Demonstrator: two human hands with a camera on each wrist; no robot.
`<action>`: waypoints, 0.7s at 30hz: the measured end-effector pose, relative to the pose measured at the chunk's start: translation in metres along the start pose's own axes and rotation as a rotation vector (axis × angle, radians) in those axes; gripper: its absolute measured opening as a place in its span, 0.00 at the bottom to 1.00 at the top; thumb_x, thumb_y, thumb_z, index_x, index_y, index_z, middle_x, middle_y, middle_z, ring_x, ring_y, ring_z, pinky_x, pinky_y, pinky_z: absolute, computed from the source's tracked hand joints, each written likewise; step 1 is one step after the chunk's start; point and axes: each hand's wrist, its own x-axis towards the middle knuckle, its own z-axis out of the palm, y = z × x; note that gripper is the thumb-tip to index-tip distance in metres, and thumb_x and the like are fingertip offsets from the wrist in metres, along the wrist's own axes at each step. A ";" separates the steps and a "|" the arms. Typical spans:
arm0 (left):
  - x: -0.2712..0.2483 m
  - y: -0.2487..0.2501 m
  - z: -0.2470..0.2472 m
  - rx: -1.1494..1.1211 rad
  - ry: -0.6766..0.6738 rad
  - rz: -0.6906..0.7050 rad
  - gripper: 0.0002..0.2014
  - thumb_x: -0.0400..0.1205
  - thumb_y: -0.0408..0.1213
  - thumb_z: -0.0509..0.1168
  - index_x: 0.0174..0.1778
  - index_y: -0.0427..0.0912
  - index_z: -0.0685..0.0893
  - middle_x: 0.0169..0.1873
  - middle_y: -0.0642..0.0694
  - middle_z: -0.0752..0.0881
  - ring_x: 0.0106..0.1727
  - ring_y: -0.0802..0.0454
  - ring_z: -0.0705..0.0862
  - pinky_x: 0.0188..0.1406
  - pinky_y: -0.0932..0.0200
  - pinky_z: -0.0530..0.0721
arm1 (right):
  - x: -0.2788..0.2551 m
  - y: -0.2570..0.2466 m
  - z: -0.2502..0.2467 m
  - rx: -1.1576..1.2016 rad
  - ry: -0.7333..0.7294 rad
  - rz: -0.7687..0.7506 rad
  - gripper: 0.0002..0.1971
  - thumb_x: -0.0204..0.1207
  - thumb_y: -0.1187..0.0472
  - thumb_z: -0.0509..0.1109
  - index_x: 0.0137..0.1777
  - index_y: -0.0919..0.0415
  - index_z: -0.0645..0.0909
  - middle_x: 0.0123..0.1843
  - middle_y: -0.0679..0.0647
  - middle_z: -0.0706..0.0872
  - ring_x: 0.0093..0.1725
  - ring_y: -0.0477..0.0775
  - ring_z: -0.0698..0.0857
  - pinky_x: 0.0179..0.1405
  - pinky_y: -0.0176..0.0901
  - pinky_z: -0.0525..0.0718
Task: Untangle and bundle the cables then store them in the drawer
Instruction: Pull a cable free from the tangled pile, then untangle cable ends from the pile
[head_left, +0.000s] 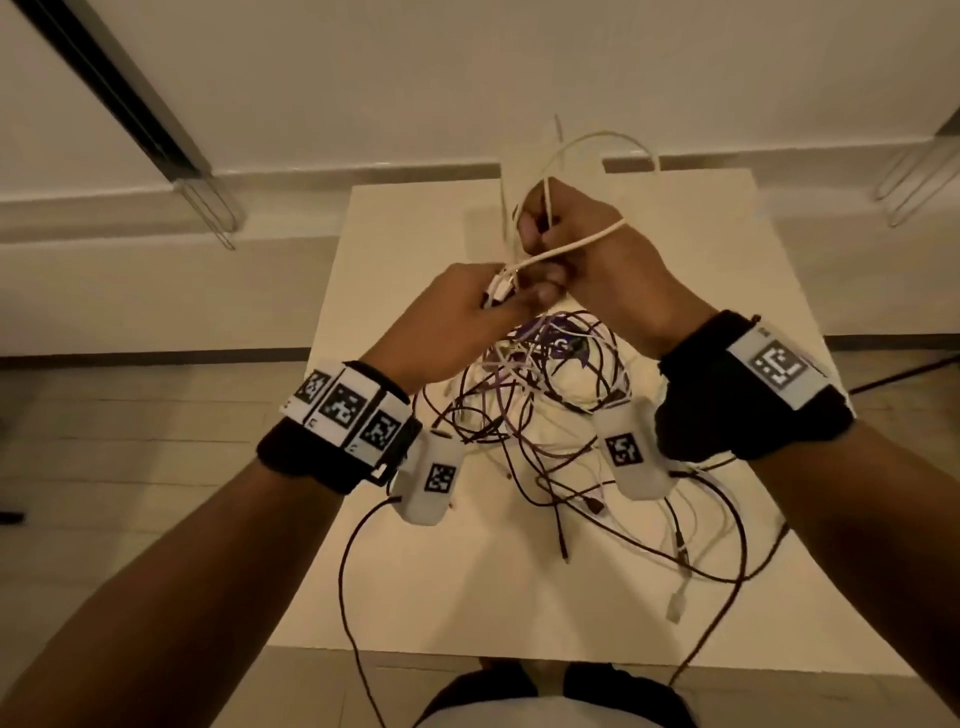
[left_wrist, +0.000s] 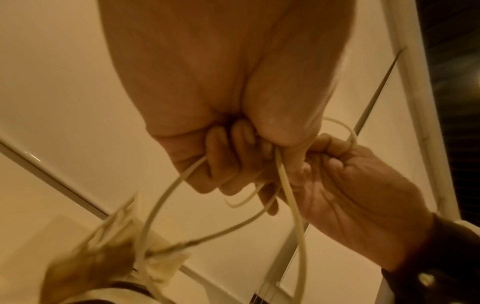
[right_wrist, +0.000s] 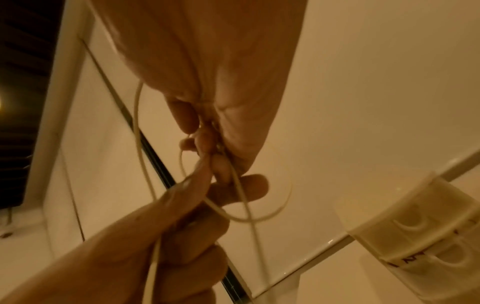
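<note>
Square white counter (head_left: 675, 613) over tiled floor, white wall at the far side. Both hands raised above it — left hand (head_left: 467, 306) pinches the connector end of a thin white cable (head_left: 576, 244), right hand (head_left: 587, 249) clenched round its loops. Tangled pile of dark, purple and white cables (head_left: 545, 415) lies on the counter below, near-centre.

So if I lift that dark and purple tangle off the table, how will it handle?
Probably floppy: the tangled cables lie in loose, sagging loops on the table. Likely light, the strands being thin. Since they cross, trailing ends such as the white plug may drag along.
</note>
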 end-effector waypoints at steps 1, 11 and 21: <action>0.000 -0.005 0.001 0.019 -0.017 -0.016 0.09 0.87 0.45 0.66 0.55 0.47 0.90 0.44 0.47 0.92 0.41 0.54 0.87 0.46 0.53 0.84 | -0.001 0.003 -0.003 0.027 0.010 0.002 0.08 0.77 0.62 0.56 0.40 0.58 0.75 0.28 0.47 0.69 0.28 0.49 0.65 0.31 0.49 0.64; 0.002 -0.027 0.024 0.269 -0.093 -0.076 0.17 0.84 0.56 0.68 0.41 0.46 0.89 0.30 0.47 0.87 0.31 0.53 0.80 0.35 0.49 0.77 | -0.017 0.024 -0.008 -0.253 0.100 -0.051 0.14 0.90 0.62 0.52 0.52 0.66 0.78 0.30 0.45 0.70 0.28 0.47 0.67 0.30 0.40 0.65; -0.011 -0.022 -0.043 -0.029 0.296 -0.241 0.06 0.84 0.48 0.70 0.46 0.51 0.88 0.24 0.66 0.81 0.29 0.66 0.75 0.32 0.62 0.72 | -0.124 0.051 -0.061 -0.934 -0.313 0.523 0.26 0.84 0.37 0.48 0.38 0.52 0.79 0.33 0.42 0.83 0.33 0.40 0.80 0.38 0.42 0.76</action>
